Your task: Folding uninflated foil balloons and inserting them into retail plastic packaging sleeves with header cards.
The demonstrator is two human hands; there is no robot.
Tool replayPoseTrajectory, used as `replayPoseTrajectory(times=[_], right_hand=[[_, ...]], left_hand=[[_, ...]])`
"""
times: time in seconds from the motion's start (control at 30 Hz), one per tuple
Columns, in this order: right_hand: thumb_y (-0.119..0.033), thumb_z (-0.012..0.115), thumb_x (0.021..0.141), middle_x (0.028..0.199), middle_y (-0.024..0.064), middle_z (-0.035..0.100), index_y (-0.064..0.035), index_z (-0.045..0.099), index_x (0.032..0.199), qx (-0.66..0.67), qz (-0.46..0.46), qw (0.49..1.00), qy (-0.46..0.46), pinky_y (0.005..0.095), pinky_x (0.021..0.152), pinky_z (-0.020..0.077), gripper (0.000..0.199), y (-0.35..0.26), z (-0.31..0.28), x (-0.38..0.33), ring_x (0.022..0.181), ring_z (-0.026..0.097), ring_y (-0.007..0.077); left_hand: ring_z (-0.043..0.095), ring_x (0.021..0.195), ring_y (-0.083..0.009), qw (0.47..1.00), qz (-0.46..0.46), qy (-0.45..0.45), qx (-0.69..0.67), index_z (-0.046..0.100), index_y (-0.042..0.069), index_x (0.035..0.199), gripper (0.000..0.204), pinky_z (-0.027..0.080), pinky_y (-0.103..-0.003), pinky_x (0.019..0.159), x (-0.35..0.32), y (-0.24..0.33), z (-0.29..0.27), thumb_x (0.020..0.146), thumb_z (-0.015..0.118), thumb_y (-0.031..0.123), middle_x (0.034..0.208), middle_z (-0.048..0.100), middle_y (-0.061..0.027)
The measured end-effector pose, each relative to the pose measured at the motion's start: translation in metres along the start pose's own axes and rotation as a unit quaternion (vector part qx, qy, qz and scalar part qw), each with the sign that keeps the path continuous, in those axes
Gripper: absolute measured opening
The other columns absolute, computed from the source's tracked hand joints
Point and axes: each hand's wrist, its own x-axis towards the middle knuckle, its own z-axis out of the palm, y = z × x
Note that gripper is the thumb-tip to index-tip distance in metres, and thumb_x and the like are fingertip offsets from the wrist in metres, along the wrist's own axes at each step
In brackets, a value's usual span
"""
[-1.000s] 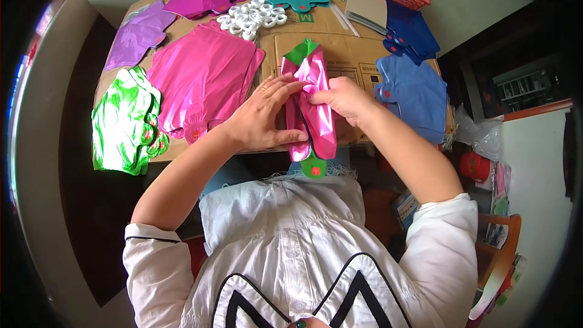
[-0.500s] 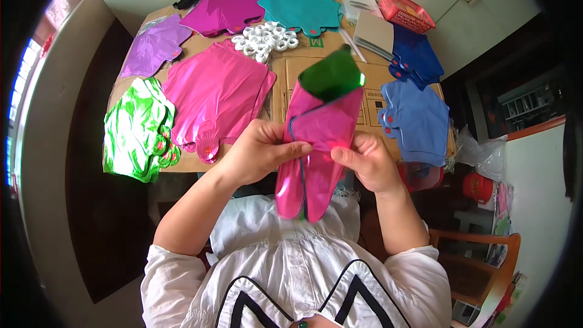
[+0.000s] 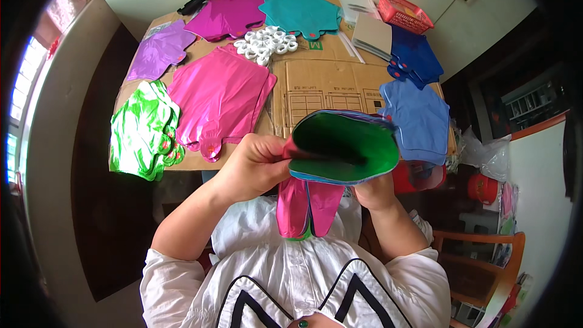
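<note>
Glossy pouch [image 3: 334, 167], oval-mouthed; seemingly foil

On the brown cardboard sheet [image 3: 340, 73], the shiny green foil pieces [image 3: 141, 130] lie at left, before the light purple flat pieces [image 3: 158, 51]. To the right of both is the pink foil stack [image 3: 221, 94]; behind it, the magenta flat pieces [image 3: 225, 17], with the teal flat pieces [image 3: 302, 12] on their right. The small white rings [image 3: 267, 44] lie before these two. At right, the light blue flat pieces [image 3: 416, 124] lie before the dark blue flat pieces [image 3: 419, 54]. The green-lined pink foil bag [image 3: 294, 208] is between the left hand [image 3: 255, 167] and the right hand [image 3: 375, 193].
</note>
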Motion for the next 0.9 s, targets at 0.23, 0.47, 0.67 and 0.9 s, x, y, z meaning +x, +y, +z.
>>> replayPoseTrajectory(times=[0.23,0.47,0.67,0.9], right_hand=[[0.014,0.053,0.078,0.09,0.0111,0.071,-0.0011,0.072,0.099,-0.184,-0.044,0.968,-0.165,0.026,0.074,0.0519,0.032,-0.023,-0.013,0.007,0.081,0.067,0.0167],[0.021,0.047,0.065,0.074,0.0094,0.069,-0.0029,0.069,0.071,-0.181,-0.041,0.963,-0.194,0.0282,0.066,0.0522,0.033,-0.033,-0.013,0.021,0.075,0.066,0.0193],[0.019,0.045,0.067,0.077,0.0105,0.067,-0.0022,0.067,0.069,-0.24,-0.054,0.955,-0.167,0.0276,0.07,0.0506,0.031,-0.024,-0.02,0.033,0.079,0.066,0.019],[0.004,0.053,0.082,0.121,0.0227,0.059,-0.0013,0.045,0.137,-0.376,-0.109,0.913,-0.113,0.039,0.098,0.044,0.055,0.0,-0.026,0.016,0.111,0.059,0.031]], left_hand=[[0.067,0.097,-0.0191,0.994,0.02,-0.095,-0.044,0.069,-0.004,0.105,0.025,0.052,-0.03,0.086,-0.004,0.01,-0.011,0.087,0.053,-0.011,0.099,0.071,-0.0133],[0.058,0.116,-0.0264,0.934,-0.077,-0.161,-0.308,0.051,-0.001,0.129,0.049,0.047,-0.038,0.097,0.001,0.0,-0.016,0.083,0.063,0.012,0.128,0.057,-0.019],[0.059,0.1,-0.0101,0.971,-0.162,-0.104,-0.142,0.059,0.001,0.121,0.03,0.047,-0.028,0.09,-0.006,-0.007,0.008,0.092,0.062,0.003,0.108,0.065,-0.0028],[0.066,0.093,-0.0156,0.951,-0.213,0.014,-0.224,0.061,-0.001,0.114,0.023,0.055,-0.031,0.083,-0.009,-0.006,0.004,0.092,0.061,0.002,0.103,0.067,-0.0067]])
